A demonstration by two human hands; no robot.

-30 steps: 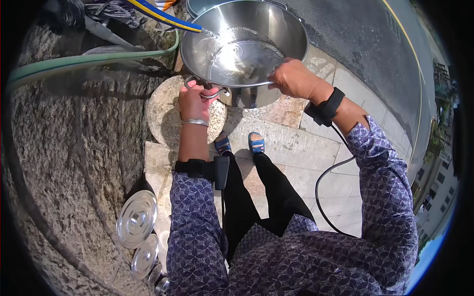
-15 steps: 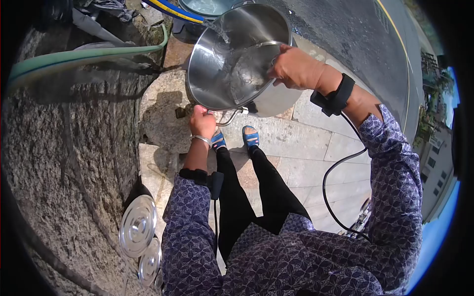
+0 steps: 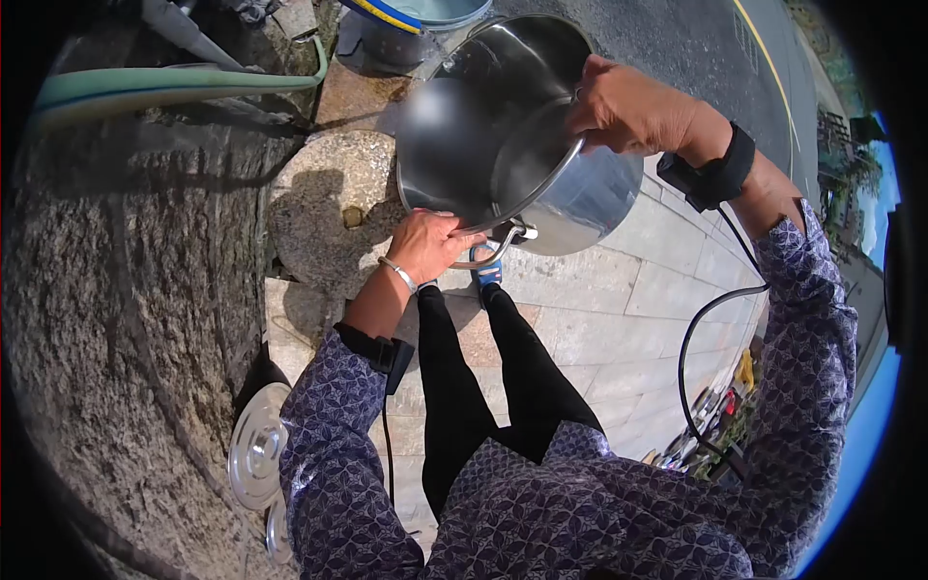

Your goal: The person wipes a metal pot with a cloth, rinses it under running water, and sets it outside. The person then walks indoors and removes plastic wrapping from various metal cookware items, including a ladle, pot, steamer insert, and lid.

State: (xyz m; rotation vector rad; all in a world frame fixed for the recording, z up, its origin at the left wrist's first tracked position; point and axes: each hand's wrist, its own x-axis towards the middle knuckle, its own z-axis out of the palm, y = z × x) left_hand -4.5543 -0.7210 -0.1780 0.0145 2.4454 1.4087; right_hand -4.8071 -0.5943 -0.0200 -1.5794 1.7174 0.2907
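A large shiny stainless-steel stockpot (image 3: 594, 198) is tilted on its side in front of me, its mouth turned toward the left. My left hand (image 3: 425, 244) grips the near rim, close to a looped metal handle (image 3: 517, 232). On the upper right side of the rim, my right hand (image 3: 633, 108) is closed with its fingers over the edge. The inside of the pot is partly in shade, and I cannot tell how much water is in it. Below the pot, a round stone slab (image 3: 314, 217) carries its shadow.
A rough stone wall (image 3: 145, 319) runs along the left, with a green hose (image 3: 184, 85) across it. Metal lids (image 3: 256, 445) lean at its foot. Behind the pot stand a tub of water (image 3: 449, 10) and a blue-yellow hose (image 3: 387, 14). A paved walkway (image 3: 580, 290) borders the road.
The pot has shifted right and turned, showing more of its outer side. Water seen swirling inside it before is no longer distinct. Both hands have moved right with it.
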